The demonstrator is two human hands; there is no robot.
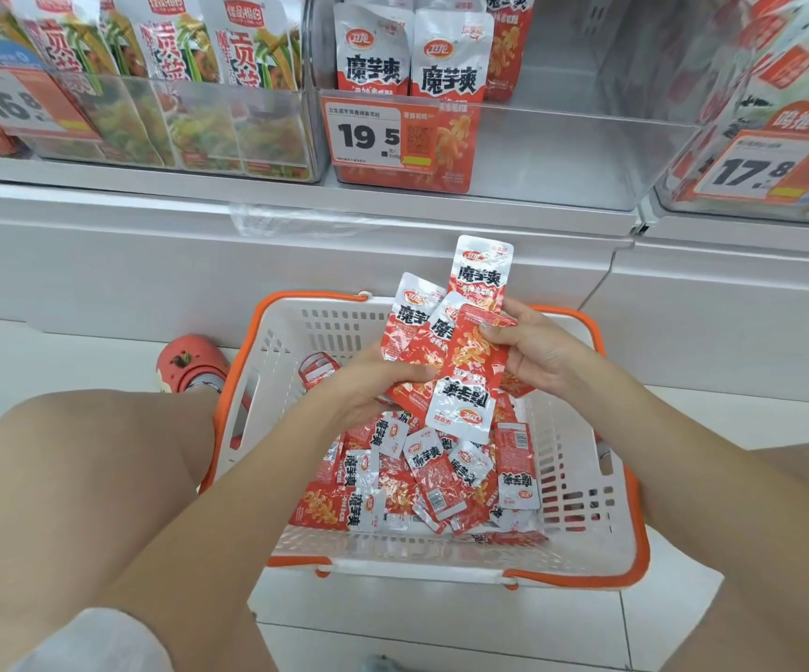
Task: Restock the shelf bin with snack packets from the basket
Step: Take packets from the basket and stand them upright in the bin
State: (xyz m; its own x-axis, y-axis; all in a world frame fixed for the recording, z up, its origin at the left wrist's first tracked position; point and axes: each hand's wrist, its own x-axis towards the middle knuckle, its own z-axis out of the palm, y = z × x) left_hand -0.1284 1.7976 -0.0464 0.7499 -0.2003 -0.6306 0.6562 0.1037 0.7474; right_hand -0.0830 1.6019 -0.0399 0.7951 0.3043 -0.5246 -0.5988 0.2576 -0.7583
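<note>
Crouching before a shop shelf, a person holds a fan of red-and-silver snack packets (446,351) above a white basket (582,531) with an orange rim. The left hand (368,380) curls round the lower ends of the bunch, while the right hand (533,351) pinches one packet, turned upside down, by its top edge between thumb and fingers. Many more packets (421,482) lie loose in a heap on the basket floor. Above, the clear shelf bin (562,152) stands mostly bare, with a few matching packets upright at its left side behind a price tag (368,138) reading 19.5. A red shoe (189,363) shows beside the basket, left of it.
</note>
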